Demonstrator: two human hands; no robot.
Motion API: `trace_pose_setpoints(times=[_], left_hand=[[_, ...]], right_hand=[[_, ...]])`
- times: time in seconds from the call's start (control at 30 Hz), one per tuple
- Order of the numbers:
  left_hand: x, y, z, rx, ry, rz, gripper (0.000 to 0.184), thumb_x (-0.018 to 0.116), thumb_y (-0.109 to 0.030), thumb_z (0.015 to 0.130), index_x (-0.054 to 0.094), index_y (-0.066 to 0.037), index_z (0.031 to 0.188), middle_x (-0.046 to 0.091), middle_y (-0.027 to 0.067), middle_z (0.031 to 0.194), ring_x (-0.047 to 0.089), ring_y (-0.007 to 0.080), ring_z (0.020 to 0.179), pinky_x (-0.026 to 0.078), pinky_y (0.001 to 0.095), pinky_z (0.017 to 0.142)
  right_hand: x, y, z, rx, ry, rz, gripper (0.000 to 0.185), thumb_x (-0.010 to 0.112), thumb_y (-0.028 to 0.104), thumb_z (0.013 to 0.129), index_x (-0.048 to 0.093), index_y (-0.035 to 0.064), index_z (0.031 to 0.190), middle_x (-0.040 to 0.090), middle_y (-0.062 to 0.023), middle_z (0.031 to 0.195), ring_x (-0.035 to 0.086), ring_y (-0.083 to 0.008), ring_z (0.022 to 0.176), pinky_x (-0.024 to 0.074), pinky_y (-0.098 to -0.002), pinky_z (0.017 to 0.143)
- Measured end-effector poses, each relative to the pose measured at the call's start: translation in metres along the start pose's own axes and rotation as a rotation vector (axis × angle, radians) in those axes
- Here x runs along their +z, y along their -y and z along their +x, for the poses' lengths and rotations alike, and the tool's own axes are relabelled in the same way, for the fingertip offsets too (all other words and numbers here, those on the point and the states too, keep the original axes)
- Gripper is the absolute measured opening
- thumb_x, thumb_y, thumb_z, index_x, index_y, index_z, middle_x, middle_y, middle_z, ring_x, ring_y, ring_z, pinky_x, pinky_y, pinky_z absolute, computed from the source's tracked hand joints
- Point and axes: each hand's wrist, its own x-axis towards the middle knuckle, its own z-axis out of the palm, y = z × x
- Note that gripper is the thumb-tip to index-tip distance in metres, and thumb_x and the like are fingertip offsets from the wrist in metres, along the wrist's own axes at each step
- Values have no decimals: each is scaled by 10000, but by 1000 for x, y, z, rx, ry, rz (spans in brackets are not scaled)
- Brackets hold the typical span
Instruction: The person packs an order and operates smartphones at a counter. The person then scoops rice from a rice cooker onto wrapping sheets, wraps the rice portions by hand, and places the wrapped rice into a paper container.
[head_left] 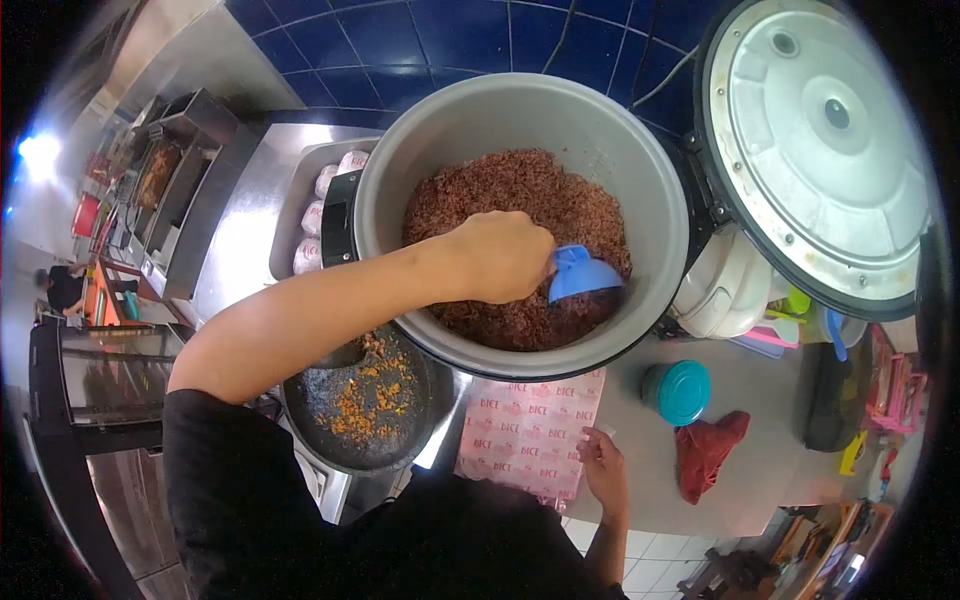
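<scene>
My left hand [505,257] is closed around the handle of a blue scoop [583,275], inside a large rice cooker pot [640,190]. The scoop's bowl is tilted down against the reddish-brown rice [500,180]. Below the pot lies a stack of pink printed wrapping paper [515,435] on the counter. At the paper's right edge is my right hand [604,465], its fingers slightly curled and apart, with no object visible in them. Whether its fingertips touch the sheet is hard to make out.
The cooker's lid [820,140] stands raised at right. A frying pan [400,440] with yellow-brown bits sits at left, below a metal tray [285,225] of wrapped packets. A teal-lidded jar [683,392] and red cloth [708,455] are on the counter. A person [65,288] is far left.
</scene>
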Motion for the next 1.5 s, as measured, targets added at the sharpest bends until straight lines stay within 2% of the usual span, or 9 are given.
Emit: trace_pose_setpoints(times=[0.27, 0.37, 0.67, 0.73, 0.83, 1.07, 1.27, 1.37, 1.5], left_hand=[[-8, -8, -33, 24, 72, -209, 259, 547, -204, 979, 691, 8, 942, 668, 274, 785, 668, 469, 806, 530, 549, 781], [-22, -13, -51, -2, 67, -295, 263, 546, -206, 982, 683, 12, 926, 662, 272, 788, 658, 470, 812, 515, 540, 773], [-23, 3, -52, 65, 68, -337, 303, 541, -233, 998, 668, 29, 911, 650, 280, 846, 655, 437, 851, 488, 501, 780], [-34, 11, -55, 27, 102, -298, 358, 556, -296, 1009, 655, 17, 865, 648, 216, 754, 659, 342, 748, 484, 433, 685], [-49, 38, -74, -199, 328, -658, 415, 553, -398, 1027, 633, -63, 794, 467, -33, 644, 427, 58, 577, 329, 253, 503], [-42, -4, -176, -468, -23, -1100, 378, 501, -354, 1053, 689, -32, 989, 523, -14, 669, 369, 60, 463, 229, 235, 390], [109, -89, -257, -659, -7, -1703, 283, 555, -270, 1017, 632, 1, 1042, 562, 55, 722, 391, 37, 463, 225, 195, 361], [222, -122, -255, -758, 108, -1935, 255, 560, -263, 1015, 617, -15, 1027, 536, 35, 716, 373, 44, 451, 223, 205, 359], [312, -141, -233, -785, 107, -1975, 228, 559, -256, 1011, 611, -35, 987, 519, 7, 700, 359, 51, 430, 223, 220, 354]], right_hand=[[-1, -1, -2, -6, -19, -8, 317, 638, 166, 980, 624, 41, 1271, 726, -125, 925, 701, -174, 855, 544, -324, 766], [-2, -5, -2, -31, -15, 19, 312, 626, 104, 977, 625, 21, 1278, 660, -37, 874, 615, -106, 793, 518, -273, 734], [26, -43, -3, 32, -274, -509, 426, 711, 322, 900, 619, 21, 1187, 713, -184, 1042, 696, -353, 977, 535, -474, 852], [41, -48, -4, 113, -386, -641, 411, 722, 361, 878, 635, 52, 1135, 712, -198, 984, 677, -407, 926, 529, -487, 817], [40, -27, -10, 244, -342, -612, 446, 712, 414, 867, 643, 51, 1118, 713, -199, 973, 681, -408, 947, 516, -511, 826], [45, -88, 4, 5, -346, -351, 408, 701, 395, 884, 654, -10, 874, 667, -196, 810, 650, -355, 775, 494, -465, 695], [35, -114, -6, -125, -390, -215, 382, 685, 349, 931, 607, -13, 834, 623, -193, 735, 603, -373, 646, 467, -451, 628], [29, -111, -17, -9, -296, -130, 350, 678, 347, 939, 603, 8, 893, 634, -179, 764, 629, -357, 681, 482, -437, 639], [16, -105, -24, -152, -435, -266, 353, 709, 307, 912, 601, 49, 1127, 663, -140, 783, 670, -298, 715, 509, -422, 681]])
